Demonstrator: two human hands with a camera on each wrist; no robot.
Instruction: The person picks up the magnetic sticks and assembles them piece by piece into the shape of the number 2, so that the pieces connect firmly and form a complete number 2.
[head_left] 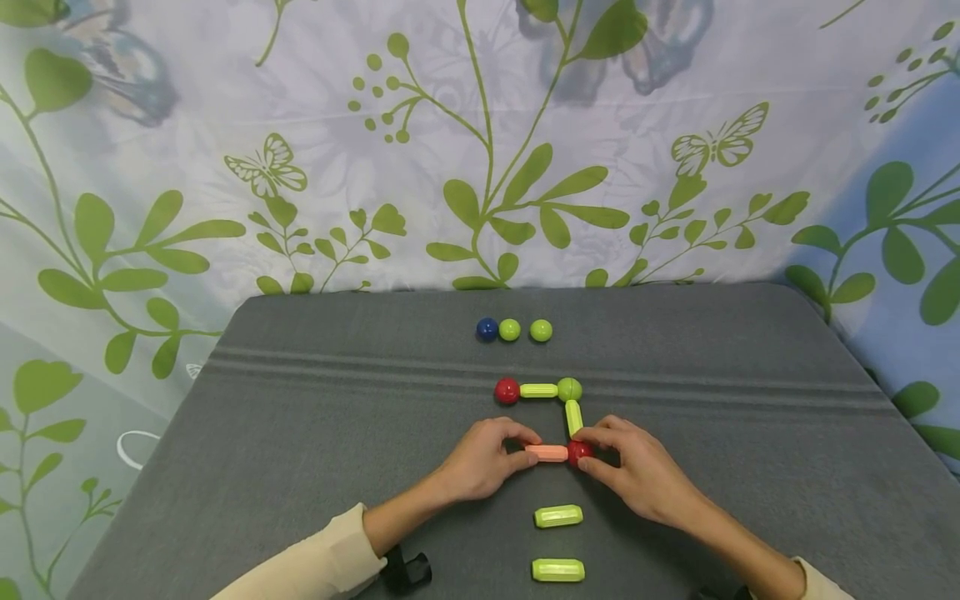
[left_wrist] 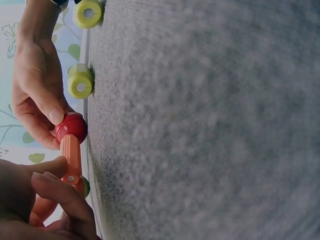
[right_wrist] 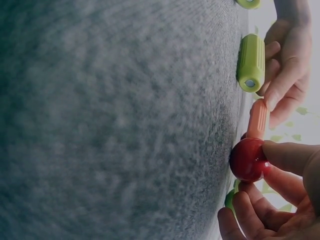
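Note:
My left hand pinches an orange ribbed magnetic rod near its left end. The rod's right end meets a red ball, which my right hand holds between thumb and fingers. From that ball a yellow-green rod runs up to a green ball. Another yellow-green rod joins the green ball to a second red ball on the left. In the right wrist view, the thumb and fingers touch the red ball, with the orange rod against it.
Two loose yellow-green rods, one nearer and one farther, lie in front of the hands. At the back sit a blue ball and two light green balls. Grey cloth covers the table; a patterned curtain hangs behind.

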